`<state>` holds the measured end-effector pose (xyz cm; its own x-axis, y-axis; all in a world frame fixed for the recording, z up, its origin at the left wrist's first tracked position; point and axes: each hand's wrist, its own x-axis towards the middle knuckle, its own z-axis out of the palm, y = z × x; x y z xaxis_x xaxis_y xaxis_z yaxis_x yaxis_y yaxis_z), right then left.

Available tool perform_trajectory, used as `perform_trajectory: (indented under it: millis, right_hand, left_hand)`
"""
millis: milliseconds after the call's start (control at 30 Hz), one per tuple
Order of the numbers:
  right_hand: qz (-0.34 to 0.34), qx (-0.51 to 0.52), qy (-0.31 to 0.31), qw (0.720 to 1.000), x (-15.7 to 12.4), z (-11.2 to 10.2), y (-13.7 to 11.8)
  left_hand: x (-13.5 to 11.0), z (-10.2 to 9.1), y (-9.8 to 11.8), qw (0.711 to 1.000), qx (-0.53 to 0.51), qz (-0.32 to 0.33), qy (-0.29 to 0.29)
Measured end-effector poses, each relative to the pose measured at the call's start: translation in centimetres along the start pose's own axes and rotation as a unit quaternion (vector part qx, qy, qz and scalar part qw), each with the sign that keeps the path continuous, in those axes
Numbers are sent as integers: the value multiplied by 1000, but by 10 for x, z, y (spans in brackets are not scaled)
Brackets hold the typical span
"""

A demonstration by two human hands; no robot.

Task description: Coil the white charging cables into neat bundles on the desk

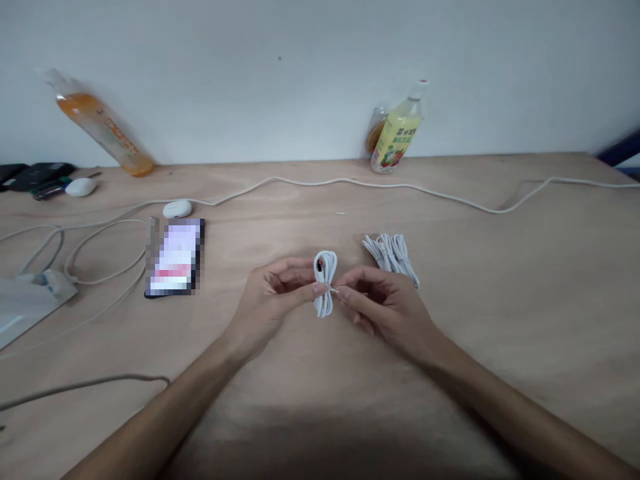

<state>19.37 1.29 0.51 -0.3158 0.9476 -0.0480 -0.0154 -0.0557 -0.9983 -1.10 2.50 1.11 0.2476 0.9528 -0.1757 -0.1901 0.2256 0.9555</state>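
Holds a coiled white cable [327,270] upright between thumb and fingers of the left hand [273,293], over the middle of the table [525,320], and pinches the thin white tie [334,289] at its waist with the right hand [387,303]. Has a bundle of white cables [393,252] lying just beyond the right hand, a phone [175,257] to the left, and a yellow drink bottle [399,133] at the far side.
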Motion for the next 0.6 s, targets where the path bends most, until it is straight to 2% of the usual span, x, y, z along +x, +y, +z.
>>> perform_trajectory:
  millis: [200,400,500,600]
  right_hand:
    - [-76,-77,103,989,-4,10,8]
    - [-57,-62,127,988,-5,14,12]
    - [-43,-62,136,988,-5,15,13]
    - [-73,-98,157,980,-7,16,15]
  left_hand:
    - [0,2,-4,999,-31,-24,26]
    - [-1,5,-4,997,-31,-28,60]
    - [-1,4,-5,997,-14,-9,69]
    - [0,5,-6,997,7,24,76]
